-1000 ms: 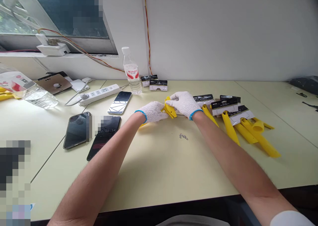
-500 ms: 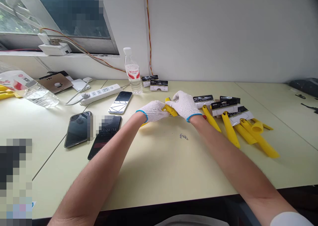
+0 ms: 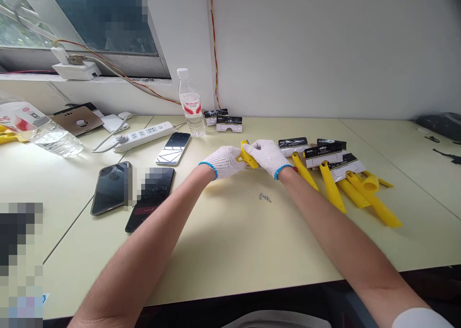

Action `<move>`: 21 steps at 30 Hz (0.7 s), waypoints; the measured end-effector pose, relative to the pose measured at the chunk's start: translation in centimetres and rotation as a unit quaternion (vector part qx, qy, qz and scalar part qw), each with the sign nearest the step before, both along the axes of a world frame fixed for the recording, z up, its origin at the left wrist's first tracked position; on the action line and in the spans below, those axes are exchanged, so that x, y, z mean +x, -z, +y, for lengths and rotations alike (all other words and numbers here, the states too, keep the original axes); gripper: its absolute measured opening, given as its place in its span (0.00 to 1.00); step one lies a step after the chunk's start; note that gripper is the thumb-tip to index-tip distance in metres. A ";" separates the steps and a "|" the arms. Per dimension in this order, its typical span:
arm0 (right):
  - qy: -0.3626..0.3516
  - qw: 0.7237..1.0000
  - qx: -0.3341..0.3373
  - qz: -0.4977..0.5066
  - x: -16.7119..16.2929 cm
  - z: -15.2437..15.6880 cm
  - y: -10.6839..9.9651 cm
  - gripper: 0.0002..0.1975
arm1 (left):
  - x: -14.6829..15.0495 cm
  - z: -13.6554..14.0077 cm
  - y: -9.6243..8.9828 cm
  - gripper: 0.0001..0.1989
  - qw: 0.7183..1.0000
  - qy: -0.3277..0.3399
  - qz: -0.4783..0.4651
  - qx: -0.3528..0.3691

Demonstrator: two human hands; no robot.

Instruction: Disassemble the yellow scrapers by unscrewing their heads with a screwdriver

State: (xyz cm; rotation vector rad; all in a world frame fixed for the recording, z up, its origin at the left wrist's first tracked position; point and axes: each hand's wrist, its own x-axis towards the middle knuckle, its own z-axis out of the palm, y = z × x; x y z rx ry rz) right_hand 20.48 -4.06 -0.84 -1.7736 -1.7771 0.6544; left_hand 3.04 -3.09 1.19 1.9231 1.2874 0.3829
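Observation:
My left hand (image 3: 226, 162), in a white knitted glove with a blue cuff, is closed on a yellow plastic scraper (image 3: 249, 160). The scraper's wide end points up between the two hands, and my left palm hides part of it. My right hand (image 3: 269, 155), gloved the same way, has its thumb and fingers closed on the scraper's right side. Below the hands, a few small silver screws (image 3: 264, 197) lie in a little heap on the table (image 3: 230, 251). Something small and red (image 3: 296, 169) shows beside my right wrist, mostly hidden.
To the right lie several yellow handles (image 3: 332, 188) and black-and-white cards (image 3: 323, 155). Left of my hands are phones (image 3: 173, 149), a power strip (image 3: 144, 136) and a tipped bottle (image 3: 61, 138). An upright water bottle (image 3: 192, 109) and more cards (image 3: 229, 124) stand near the wall.
My right hand has lowered a little and its fingers lie flatter against the scraper. The scraper stays between both hands. The whole view has shifted slightly.

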 end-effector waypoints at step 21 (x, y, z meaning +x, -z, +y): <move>-0.030 0.999 -0.013 -0.004 0.6 -1.9 -1.6 0.19 | -1.0 -0.3 0.6 0.22 0.999 0.021 -0.032 -0.008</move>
